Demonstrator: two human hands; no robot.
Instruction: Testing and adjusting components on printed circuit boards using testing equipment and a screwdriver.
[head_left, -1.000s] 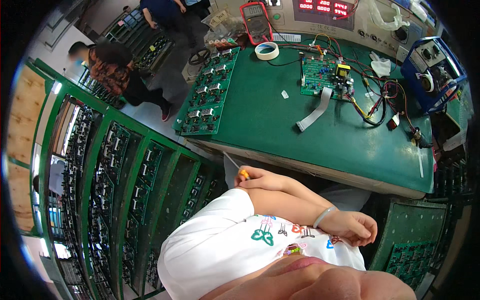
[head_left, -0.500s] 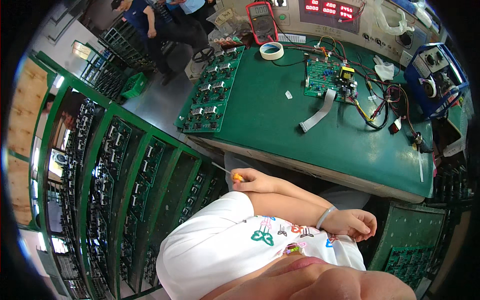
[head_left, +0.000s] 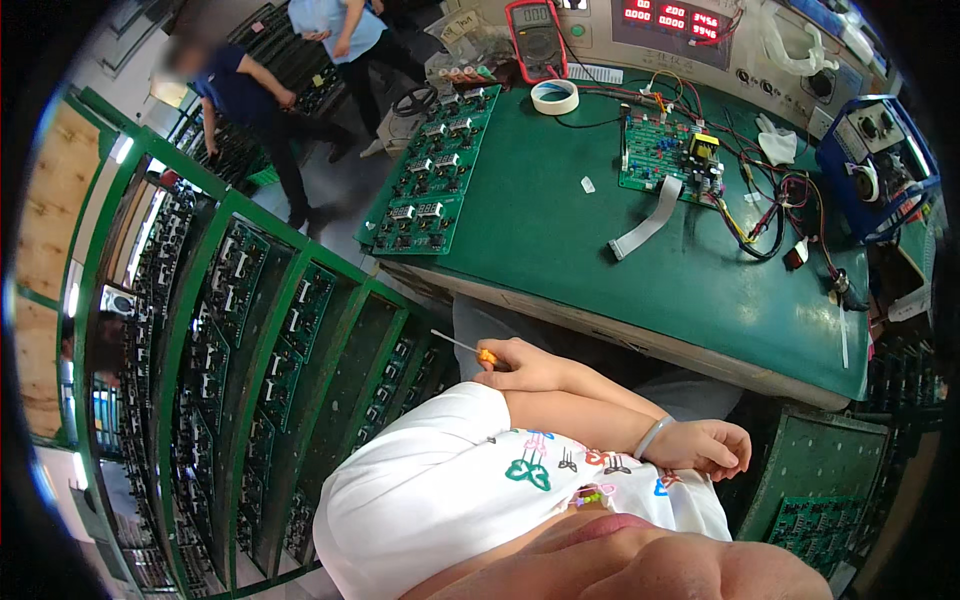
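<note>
Across the green bench (head_left: pixel 530 215) before us lie circuit boards (head_left: pixel 428 185), a tape roll (head_left: pixel 555 107) and tangled wires (head_left: pixel 765 256), our crossed forearms (head_left: pixel 590 412) below its edge. Our right hand (head_left: pixel 522 368) clasps an orange-handled screwdriver (head_left: pixel 487 357) near that edge; our left hand (head_left: pixel 706 447) curls, grip undeterminable.

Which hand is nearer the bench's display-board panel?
Right: the right hand, with the screwdriver, is short of the panel, slightly right; the left hand, farther right.

Digits (head_left: pixel 674 21) on instrument panel (head_left: pixel 605 46) and red multimeter (head_left: pixel 538 42), handwriting (head_left: pixel 462 25) on bag (head_left: pixel 452 48)
</note>
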